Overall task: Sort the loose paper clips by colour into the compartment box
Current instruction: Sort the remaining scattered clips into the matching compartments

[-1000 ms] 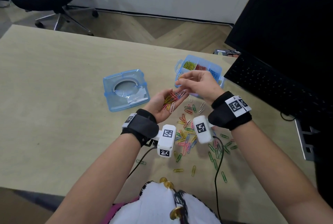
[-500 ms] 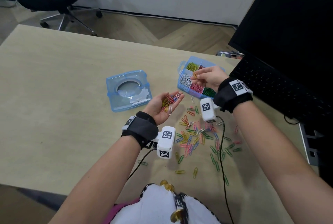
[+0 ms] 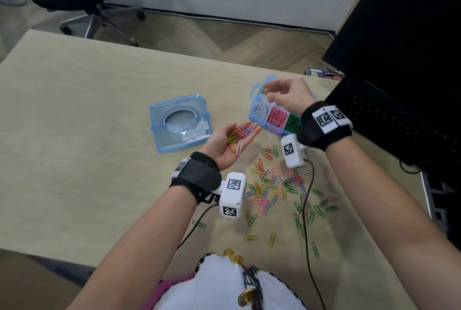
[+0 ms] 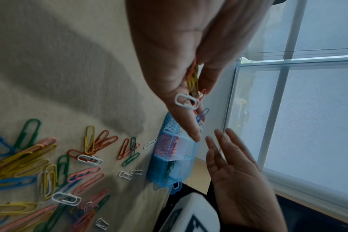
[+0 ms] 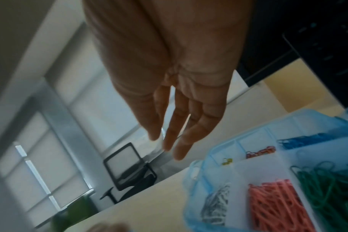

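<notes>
A: What does the desk (image 3: 74,110) look like?

B: Pale wood, wide and bare to the left; a black keyboard (image 3: 389,120) crowds the right edge. The blue lid (image 3: 179,125) lies just left of the compartment box (image 3: 264,122).

A: The hands?

B: The left hand (image 3: 232,145) is palm up, fingers gently cupped, carrying a heap of mixed clips (image 3: 239,135). The right hand (image 3: 287,96) hovers over the box's far compartments, fingers loose and spread, holding nothing.

A: The rest?

B: The loose paper clips (image 3: 274,190) are scattered near the desk's front edge.

A: Any writing?

B: Only square coded markers on the wristbands.
</notes>
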Demonstrator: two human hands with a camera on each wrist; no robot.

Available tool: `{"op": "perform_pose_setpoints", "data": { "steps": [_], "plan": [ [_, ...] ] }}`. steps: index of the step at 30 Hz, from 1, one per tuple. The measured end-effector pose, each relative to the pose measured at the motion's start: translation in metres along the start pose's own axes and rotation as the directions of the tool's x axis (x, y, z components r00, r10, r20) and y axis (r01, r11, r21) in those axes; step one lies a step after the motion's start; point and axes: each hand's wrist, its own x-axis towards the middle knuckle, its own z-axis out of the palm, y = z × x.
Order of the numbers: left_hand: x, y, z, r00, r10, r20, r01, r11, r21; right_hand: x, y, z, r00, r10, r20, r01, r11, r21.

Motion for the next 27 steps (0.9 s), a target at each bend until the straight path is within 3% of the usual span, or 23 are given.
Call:
{"op": "perform_pose_setpoints", "data": {
  "steps": [5, 9, 12, 15, 17, 19, 22, 25, 27],
  "plan": [
    [0.000, -0.002, 0.003, 0.999, -0.015, 0.038, 0.013, 0.998, 0.057, -0.050, -0.013, 0.016, 0.962, -0.165, 0.216, 0.222, 0.937, -0.272],
    [-0.003, -0.005, 0.004, 0.998, -0.022, 0.054, 0.016, 0.993, 0.117, -0.063, -0.011, 0.024, 0.956, -0.194, 0.222, 0.270, 0.877, -0.397],
    [-0.005, -0.004, 0.003, 0.998, -0.029, 0.057, 0.021, 0.990, 0.138, -0.065, -0.009, 0.020, 0.965, -0.174, 0.195, 0.229, 0.922, -0.312],
    [-0.004, -0.003, 0.001, 0.997, -0.032, 0.064, 0.022, 0.989, 0.146, -0.067, -0.007, 0.009, 0.978, -0.125, 0.165, 0.119, 0.992, 0.045],
    [-0.004, -0.002, 0.001, 0.999, -0.022, 0.049, 0.014, 0.988, 0.155, -0.061, 0.002, 0.001, 0.997, -0.031, 0.072, 0.015, 0.977, 0.212],
    [-0.003, -0.003, 0.000, 0.998, -0.020, 0.051, 0.011, 0.985, 0.170, -0.047, 0.019, -0.007, 0.992, 0.074, -0.101, -0.061, 0.989, 0.134],
    [-0.004, -0.007, 0.002, 0.996, -0.042, 0.084, 0.026, 0.982, 0.185, -0.024, 0.042, -0.024, 0.938, 0.147, -0.313, -0.171, 0.984, -0.050],
    [-0.004, -0.011, 0.003, 0.992, -0.069, 0.106, 0.044, 0.974, 0.221, -0.019, 0.047, -0.031, 0.949, 0.142, -0.280, -0.211, 0.949, -0.234],
    [-0.002, -0.011, 0.005, 0.992, -0.073, 0.102, 0.047, 0.971, 0.235, -0.026, 0.040, -0.031, 0.970, 0.077, -0.228, -0.142, 0.949, -0.282]
  ]
}}
